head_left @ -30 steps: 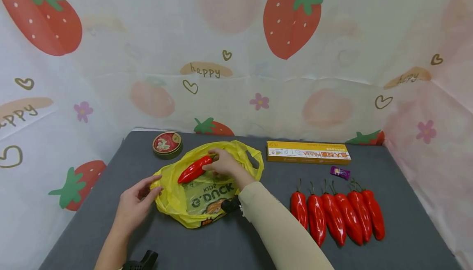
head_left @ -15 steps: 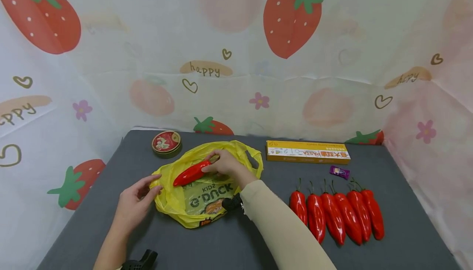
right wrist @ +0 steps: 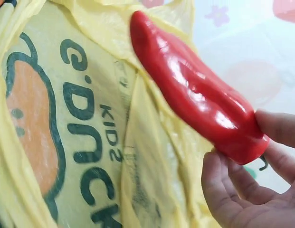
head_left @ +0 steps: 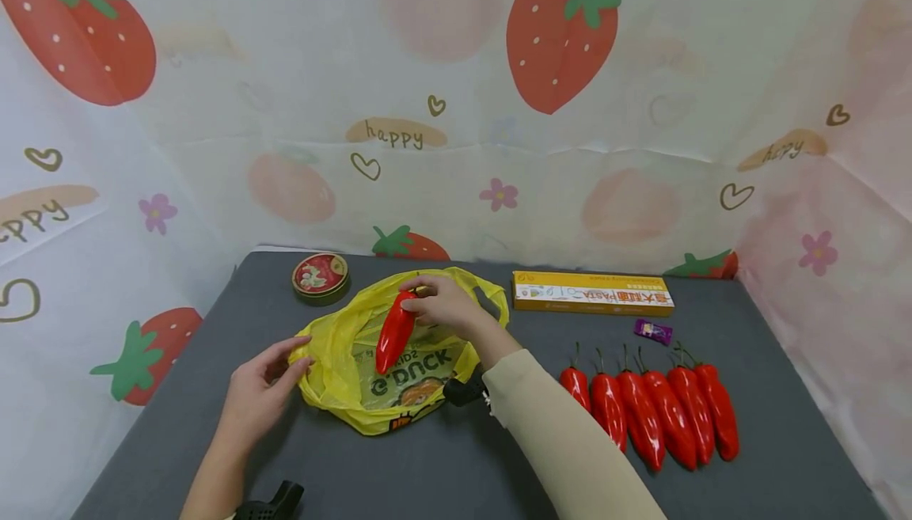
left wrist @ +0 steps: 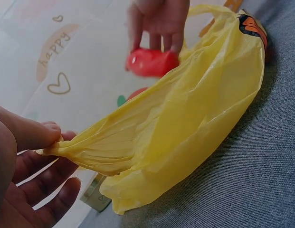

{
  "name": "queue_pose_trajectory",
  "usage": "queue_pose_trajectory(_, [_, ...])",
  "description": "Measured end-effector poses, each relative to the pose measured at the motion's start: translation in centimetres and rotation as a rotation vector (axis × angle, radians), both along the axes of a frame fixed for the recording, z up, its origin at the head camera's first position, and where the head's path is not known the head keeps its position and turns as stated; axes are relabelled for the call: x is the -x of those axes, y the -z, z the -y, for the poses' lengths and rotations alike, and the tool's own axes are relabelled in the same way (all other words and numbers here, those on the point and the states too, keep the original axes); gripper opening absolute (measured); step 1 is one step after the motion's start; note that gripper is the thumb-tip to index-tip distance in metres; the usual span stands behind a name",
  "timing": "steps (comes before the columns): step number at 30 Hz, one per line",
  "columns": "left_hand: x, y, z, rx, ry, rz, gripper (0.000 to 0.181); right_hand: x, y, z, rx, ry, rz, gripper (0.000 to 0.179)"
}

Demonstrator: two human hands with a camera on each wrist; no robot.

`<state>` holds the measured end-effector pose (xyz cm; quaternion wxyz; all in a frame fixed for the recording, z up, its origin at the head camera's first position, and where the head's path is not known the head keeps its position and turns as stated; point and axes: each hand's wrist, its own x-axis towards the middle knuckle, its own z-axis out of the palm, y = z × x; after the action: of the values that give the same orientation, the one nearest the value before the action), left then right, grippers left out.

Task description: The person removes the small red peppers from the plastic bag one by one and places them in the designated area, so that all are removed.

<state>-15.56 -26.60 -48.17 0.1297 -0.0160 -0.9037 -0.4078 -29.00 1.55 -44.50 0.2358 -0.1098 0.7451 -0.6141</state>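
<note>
A yellow plastic bag point(head_left: 331, 377) with a duck print lies opened out on the dark table. My left hand point(head_left: 259, 393) pinches its left edge between thumb and forefinger; in the left wrist view the pulled corner of the bag point(left wrist: 176, 142) is stretched taut. Above the bag, my right hand point(head_left: 445, 306) holds a glossy red chili pepper point(head_left: 394, 334) by its stem end, tip pointing down. The right wrist view shows thumb and fingers around the thick end of that pepper point(right wrist: 195, 90). Several more red peppers point(head_left: 641, 417) lie in a row at the right, partly behind my right sleeve.
A round red-lidded tin point(head_left: 321, 276) stands behind the bag on the left. At the back right lies a yellow pasta box point(head_left: 593, 294), with a small purple packet point(head_left: 652, 332) in front of it. A strawberry-print cloth point(head_left: 456, 108) hangs around the table point(head_left: 399, 480).
My right hand has lifted a little and moved right, and the pepper has swung from lying slanted to hanging more steeply. The left hand keeps its place on the bag's edge.
</note>
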Motion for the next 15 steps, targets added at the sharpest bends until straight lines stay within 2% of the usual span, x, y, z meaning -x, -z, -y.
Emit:
queue_pose_trajectory(5, [0.0,0.0,-0.1,-0.002,-0.001,-0.002,0.036,-0.8,-1.1,-1.4,-0.024,-0.042,-0.043,0.032])
queue_pose_trajectory(11, [0.1,-0.1,-0.2,-0.001,-0.001,-0.009,0.035,-1.8,-2.1,-3.1,-0.030,-0.010,-0.097,0.032])
queue_pose_trajectory(15, [0.0,0.0,-0.2,-0.003,-0.002,0.000,0.034,-2.7,-2.5,-4.5,-0.014,0.018,-0.104,0.032])
